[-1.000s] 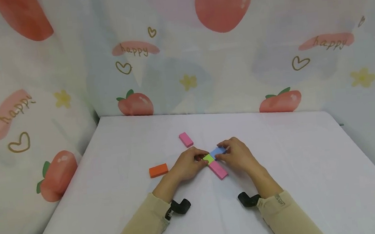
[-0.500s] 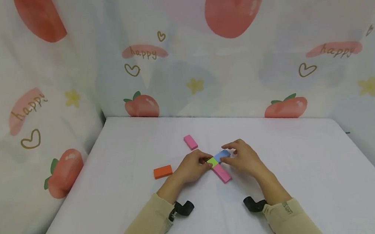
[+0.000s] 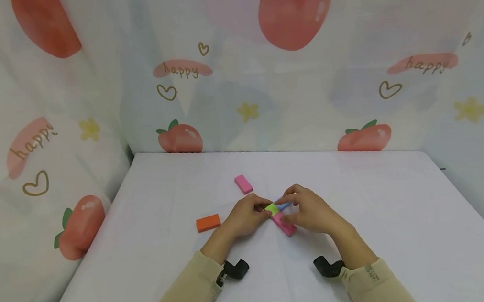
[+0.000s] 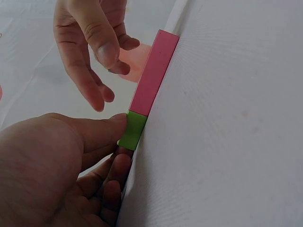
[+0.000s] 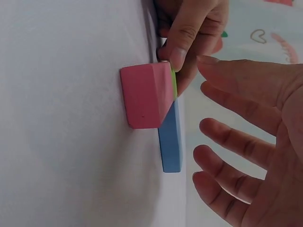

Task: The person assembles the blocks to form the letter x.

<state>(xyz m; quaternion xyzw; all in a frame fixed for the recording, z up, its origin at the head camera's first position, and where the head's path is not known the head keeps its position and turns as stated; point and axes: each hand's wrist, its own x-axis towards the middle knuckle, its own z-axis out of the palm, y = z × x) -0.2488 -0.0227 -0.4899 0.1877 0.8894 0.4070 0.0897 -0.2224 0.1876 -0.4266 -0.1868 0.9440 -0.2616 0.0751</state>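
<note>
My left hand [image 3: 249, 213] pinches a small green block [image 4: 133, 128] between thumb and fingers on the white table. One end of a pink block [image 4: 154, 73] butts against the green one. A blue block [image 5: 171, 139] also meets the green block, pointing away to the right; in the head view my right hand [image 3: 309, 208] partly covers it. In the right wrist view the right hand's fingers are spread and apart from the blocks, holding nothing, just above the pink and blue ones.
An orange block [image 3: 208, 223] lies to the left of my left hand. A second pink block [image 3: 243, 184] lies farther back. Behind the white table [image 3: 176, 185] hangs a fruit-printed cloth [image 3: 298, 98].
My right hand has let go of the blue block and shifted slightly left and toward me, over the pink block. The left hand stays on the green block.
</note>
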